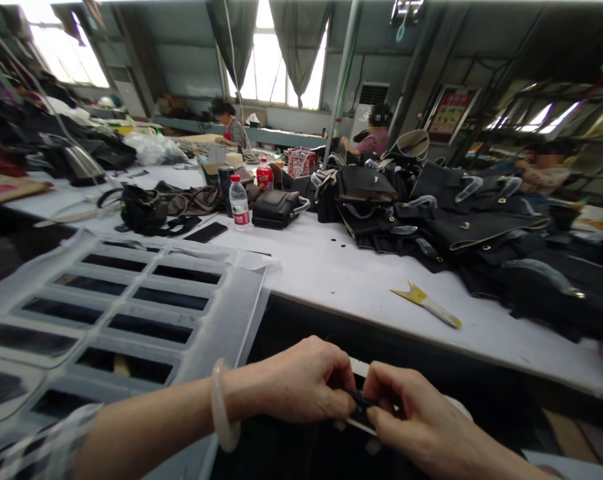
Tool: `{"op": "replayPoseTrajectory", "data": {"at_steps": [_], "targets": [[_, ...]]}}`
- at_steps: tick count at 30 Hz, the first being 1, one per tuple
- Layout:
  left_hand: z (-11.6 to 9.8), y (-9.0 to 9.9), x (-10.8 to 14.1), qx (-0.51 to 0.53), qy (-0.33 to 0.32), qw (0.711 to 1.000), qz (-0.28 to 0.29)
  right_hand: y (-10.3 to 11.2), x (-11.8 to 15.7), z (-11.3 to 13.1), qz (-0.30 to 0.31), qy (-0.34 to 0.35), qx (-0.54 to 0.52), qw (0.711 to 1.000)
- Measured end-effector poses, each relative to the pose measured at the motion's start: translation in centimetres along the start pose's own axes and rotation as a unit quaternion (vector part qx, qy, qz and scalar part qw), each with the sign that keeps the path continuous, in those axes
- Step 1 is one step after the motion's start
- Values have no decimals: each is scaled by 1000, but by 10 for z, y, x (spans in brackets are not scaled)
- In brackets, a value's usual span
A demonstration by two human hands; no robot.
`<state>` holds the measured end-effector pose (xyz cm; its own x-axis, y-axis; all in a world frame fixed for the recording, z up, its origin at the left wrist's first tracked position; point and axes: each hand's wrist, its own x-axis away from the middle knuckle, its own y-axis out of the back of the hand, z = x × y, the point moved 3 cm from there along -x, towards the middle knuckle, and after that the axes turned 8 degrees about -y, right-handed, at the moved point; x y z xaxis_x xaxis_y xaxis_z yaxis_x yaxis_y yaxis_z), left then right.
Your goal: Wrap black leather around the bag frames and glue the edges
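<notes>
My left hand [301, 380] and my right hand [411, 413] meet low in the view, below the table's front edge. Both pinch a small black piece [362, 402] between thumb and fingers; a pale strip shows under it. A pale bangle [221, 407] sits on my left wrist. Most of the piece is hidden by my fingers.
A translucent template [231, 313] with several slots lies at the left. On the white table [331, 267] lie a yellow-headed tool [426, 305], a pile of black bags [481, 227], a water bottle [239, 202] and a small black bag [277, 208]. Other people sit at the back.
</notes>
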<state>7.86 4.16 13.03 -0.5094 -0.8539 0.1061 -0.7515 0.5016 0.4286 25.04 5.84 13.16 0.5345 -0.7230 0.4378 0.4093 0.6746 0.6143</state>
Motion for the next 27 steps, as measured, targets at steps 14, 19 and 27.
{"op": "replayPoseTrajectory", "data": {"at_steps": [14, 19, 27], "targets": [[21, -9, 2, 127, -10, 991, -52, -7, 0, -10, -21, 15, -58, 998], [21, -10, 0, 159, -1, 986, -58, -13, 1, -10, -69, 68, 24, 995], [10, -5, 10, 99, -125, 985, -63, -24, 5, -28, -160, 140, 26, 977]]}}
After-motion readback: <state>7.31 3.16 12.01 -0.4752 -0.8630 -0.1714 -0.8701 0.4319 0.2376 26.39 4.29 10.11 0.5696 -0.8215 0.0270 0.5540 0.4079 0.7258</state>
